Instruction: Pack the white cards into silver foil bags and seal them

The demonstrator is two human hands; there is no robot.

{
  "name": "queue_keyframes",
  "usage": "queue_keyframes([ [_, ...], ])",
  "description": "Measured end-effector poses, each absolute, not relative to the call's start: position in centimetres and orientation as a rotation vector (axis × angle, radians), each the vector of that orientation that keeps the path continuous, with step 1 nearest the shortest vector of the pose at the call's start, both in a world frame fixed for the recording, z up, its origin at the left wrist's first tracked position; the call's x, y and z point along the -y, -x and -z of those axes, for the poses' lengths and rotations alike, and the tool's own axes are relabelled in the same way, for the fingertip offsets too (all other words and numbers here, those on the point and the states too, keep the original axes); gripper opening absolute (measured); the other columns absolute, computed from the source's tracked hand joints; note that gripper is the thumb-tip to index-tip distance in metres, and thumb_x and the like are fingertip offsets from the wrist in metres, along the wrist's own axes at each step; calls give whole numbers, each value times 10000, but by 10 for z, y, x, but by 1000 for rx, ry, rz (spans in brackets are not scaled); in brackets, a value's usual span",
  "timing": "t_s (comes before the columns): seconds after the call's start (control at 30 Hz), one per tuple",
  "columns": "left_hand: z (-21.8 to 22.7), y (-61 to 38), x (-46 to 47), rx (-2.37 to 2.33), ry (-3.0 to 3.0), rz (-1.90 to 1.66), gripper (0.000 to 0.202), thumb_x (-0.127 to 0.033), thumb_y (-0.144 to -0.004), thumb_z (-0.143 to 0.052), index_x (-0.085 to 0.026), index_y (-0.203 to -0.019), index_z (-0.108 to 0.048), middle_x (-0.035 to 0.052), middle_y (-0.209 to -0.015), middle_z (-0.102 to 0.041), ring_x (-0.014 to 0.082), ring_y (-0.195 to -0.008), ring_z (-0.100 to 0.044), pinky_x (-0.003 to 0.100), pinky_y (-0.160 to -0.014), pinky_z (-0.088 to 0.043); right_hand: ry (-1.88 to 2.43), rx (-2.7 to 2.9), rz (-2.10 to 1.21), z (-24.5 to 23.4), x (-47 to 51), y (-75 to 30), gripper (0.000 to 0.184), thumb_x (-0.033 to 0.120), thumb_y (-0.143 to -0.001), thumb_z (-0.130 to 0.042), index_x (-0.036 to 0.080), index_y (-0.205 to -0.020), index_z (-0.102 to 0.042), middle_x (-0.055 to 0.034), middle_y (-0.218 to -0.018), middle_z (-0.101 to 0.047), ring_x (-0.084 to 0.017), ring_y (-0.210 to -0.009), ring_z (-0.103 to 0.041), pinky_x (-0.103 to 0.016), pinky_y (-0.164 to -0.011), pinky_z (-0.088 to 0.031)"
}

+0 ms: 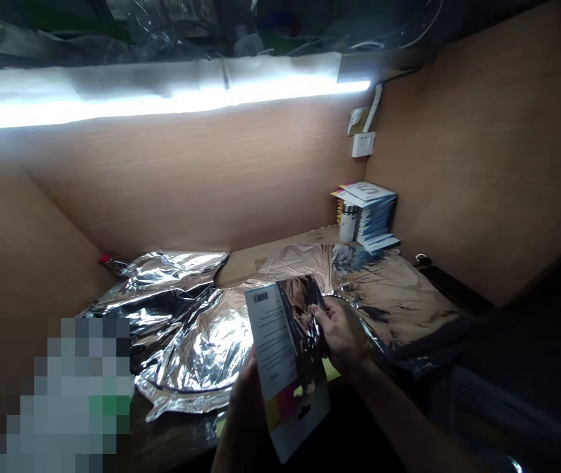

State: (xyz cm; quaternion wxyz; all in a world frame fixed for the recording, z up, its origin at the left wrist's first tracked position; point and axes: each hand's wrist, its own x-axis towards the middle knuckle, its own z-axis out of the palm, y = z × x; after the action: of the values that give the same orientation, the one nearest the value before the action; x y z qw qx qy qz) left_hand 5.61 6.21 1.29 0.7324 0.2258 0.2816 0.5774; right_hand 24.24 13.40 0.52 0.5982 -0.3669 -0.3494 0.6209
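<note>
Right hand pinching retail package, left hand behind it

Narrow grip: right fingers closed on the glossy dark panel along the package's upper right side. Left hand mostly hidden behind the package, touching it from below, finger closure can't tell. Package held tilted in both hands, above the near part of the foil; barcode at top corner, grey text panel, coloured strip and hang hole at low end.

Surface: wooden desk under crumpled silver foil on the left, flatter foil sheet on the right. Wood-panel walls behind and both sides, LED strip light above.

Counts: 2 hands, 1 package, 2 foil areas (joined or not, can't tell), 1 stack of booklets, 1 metal-topped white canister just beside it, 1 wall socket, 1 red-tipped item at foil's far edge. Lower left blurred out
</note>
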Motion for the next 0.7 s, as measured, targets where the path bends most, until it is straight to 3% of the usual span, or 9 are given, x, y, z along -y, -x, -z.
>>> queue_keyframes([
  [0.17,29,-63,-63,-477,-530,-1160,521,-514,-809,-789,-238,-1249,-742,108,-1163,-790,406,-1244,-659,561,-1086,-504,942,860,-1270,4,-133,-215,350,495,-849,-754,181,-939,-627,7,-736,-650,-127,-600,-550,-237,-560,-459],
  [0.27,49,-68,-68,-362,-531,-1080,567,-631,-815,-741,-223,-1208,-772,111,-1187,-789,399,-1330,-603,557,-1181,-409,961,872,-1204,2,-134,-207,360,514,-866,-731,176,-950,-642,-8,-761,-673,-137,-629,-585,-240,-580,-483],
  [0.37,55,-69,-70,-344,-489,-1075,581,-695,-831,-691,-223,-1154,-794,109,-1238,-774,394,-1355,-584,531,-1194,-399,888,730,-1292,-10,-138,-211,377,506,-813,-783,185,-934,-627,1,-736,-678,-147,-629,-621,-251,-593,-522],
  [0.53,20,-64,-72,-339,-486,-1179,792,-777,-801,-658,-202,-1344,-686,150,-1321,-723,414,-1338,-587,552,-1134,-460,768,537,-1563,-33,-121,-246,290,395,-794,-814,186,-904,-647,-2,-671,-689,-182,-598,-673,-299,-583,-582],
  [0.7,-20,-58,-79,-353,-492,-1240,1030,-864,-701,-659,-212,-1490,-543,190,-1427,-635,468,-1316,-573,622,-1043,-511,725,487,-2069,-38,-73,-266,227,263,-862,-747,125,-1040,-722,-128,-935,-780,-255,-896,-771,-354,-778,-635],
])
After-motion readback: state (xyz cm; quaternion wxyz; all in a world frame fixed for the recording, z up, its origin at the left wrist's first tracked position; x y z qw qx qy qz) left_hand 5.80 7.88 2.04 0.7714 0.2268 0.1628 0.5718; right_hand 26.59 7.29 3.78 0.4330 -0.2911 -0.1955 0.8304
